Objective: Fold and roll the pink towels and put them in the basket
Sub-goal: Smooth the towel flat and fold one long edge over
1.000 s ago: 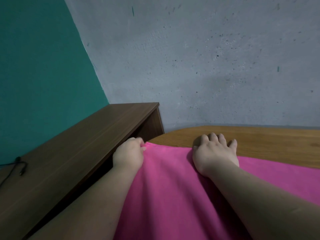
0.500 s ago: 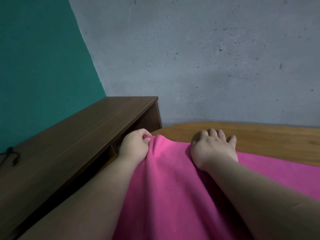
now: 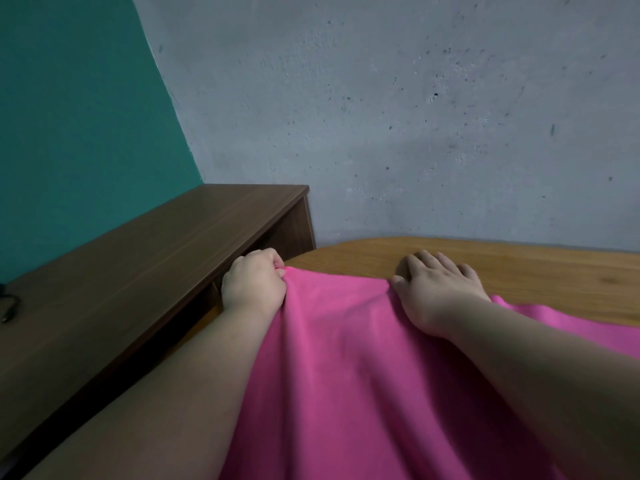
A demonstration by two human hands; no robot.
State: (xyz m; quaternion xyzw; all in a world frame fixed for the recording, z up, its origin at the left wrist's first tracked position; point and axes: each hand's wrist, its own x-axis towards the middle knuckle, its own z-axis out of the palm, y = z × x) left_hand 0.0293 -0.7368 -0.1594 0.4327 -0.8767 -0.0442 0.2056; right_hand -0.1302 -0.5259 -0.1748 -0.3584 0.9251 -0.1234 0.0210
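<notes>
The left hand has its fingers curled, pinching the far left corner of the pink towel. The right hand lies flat with fingers spread, pressing the towel's far edge onto the light wooden table (fingertips reach past the edge onto bare wood). The towel lies spread on the table, running from that far edge back toward the person under both forearms; its full length is out of view, so its long axis cannot be told. A dark brown shelf unit stands just left of the table, against a teal wall and a grey concrete wall. A black cable lies on the shelf's left end.
</notes>
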